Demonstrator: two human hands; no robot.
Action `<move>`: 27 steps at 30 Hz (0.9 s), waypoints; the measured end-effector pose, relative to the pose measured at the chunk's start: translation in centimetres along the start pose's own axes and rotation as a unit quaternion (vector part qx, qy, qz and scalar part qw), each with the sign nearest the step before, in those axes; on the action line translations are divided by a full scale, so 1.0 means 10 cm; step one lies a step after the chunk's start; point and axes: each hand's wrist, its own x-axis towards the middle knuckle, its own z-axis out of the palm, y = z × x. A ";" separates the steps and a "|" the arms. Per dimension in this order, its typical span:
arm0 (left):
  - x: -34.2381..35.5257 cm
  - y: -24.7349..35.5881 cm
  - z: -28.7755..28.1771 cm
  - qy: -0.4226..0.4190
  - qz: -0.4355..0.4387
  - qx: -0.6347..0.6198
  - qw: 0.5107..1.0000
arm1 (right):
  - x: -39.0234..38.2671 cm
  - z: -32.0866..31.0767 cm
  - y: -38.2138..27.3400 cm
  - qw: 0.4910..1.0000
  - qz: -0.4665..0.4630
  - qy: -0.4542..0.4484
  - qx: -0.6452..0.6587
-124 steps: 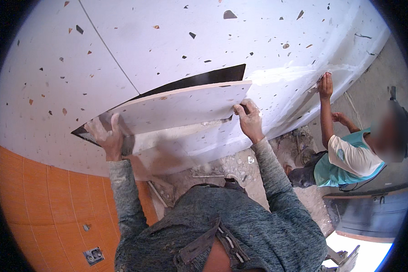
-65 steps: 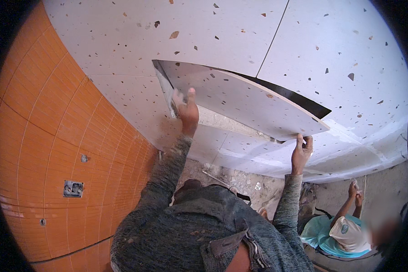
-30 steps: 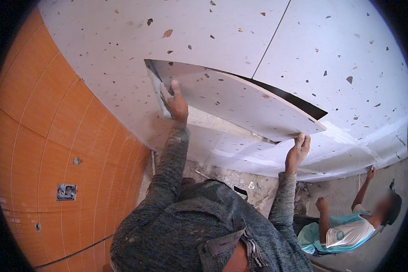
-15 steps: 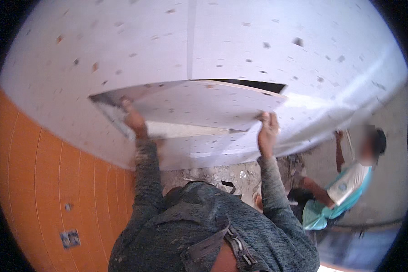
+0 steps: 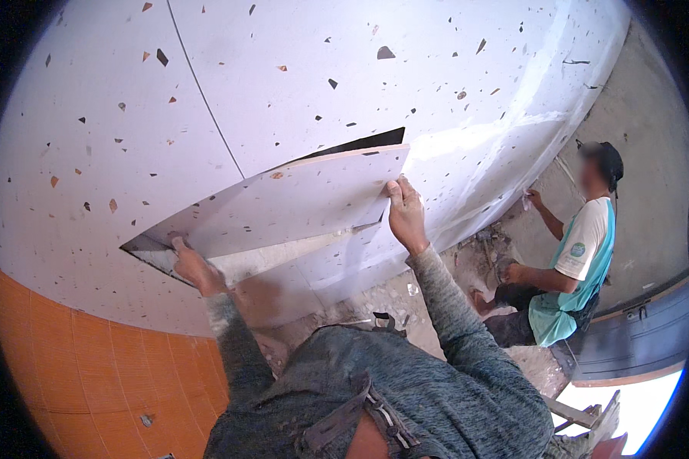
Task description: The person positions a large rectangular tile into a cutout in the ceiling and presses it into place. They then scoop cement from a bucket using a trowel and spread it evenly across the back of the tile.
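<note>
A white terrazzo-patterned wall tile [image 5: 298, 191] with dark and brown flecks is tilted in a gap of the tiled wall [image 5: 283, 84]. My left hand [image 5: 197, 269] grips its lower left end, the fingertips partly in shadow. At its right end, my right hand [image 5: 408, 216] holds the edge, thumb and fingers closed on it. Along the top, the tile's edge stands out from the wall with a dark opening [image 5: 375, 141] behind it. Below the tile, a strip of rough pale backing [image 5: 283, 256] shows.
To my right, another person [image 5: 574, 260] squats by the wall, one hand against its lower part. An orange tiled wall [image 5: 122, 367] stands on my left. Rubble covers the floor [image 5: 467, 268] below. A blue-grey panel [image 5: 635, 336] and wooden pieces [image 5: 582, 413] lie at lower right.
My view has turned, so the wall and tile now appear slanted and the co-worker sits higher in the picture. Both hands still hold the tile in the gap.
</note>
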 end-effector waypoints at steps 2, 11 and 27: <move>-0.02 -0.02 0.06 -0.014 0.104 0.013 0.994 | 0.04 -0.02 0.04 1.000 0.005 -0.009 0.012; 0.23 -0.10 0.16 -0.078 0.535 0.367 0.757 | 0.09 -0.10 0.06 0.997 0.005 -0.046 0.066; 0.69 0.12 0.09 -0.130 0.501 0.457 0.723 | 0.03 0.06 0.00 0.982 0.026 0.130 0.132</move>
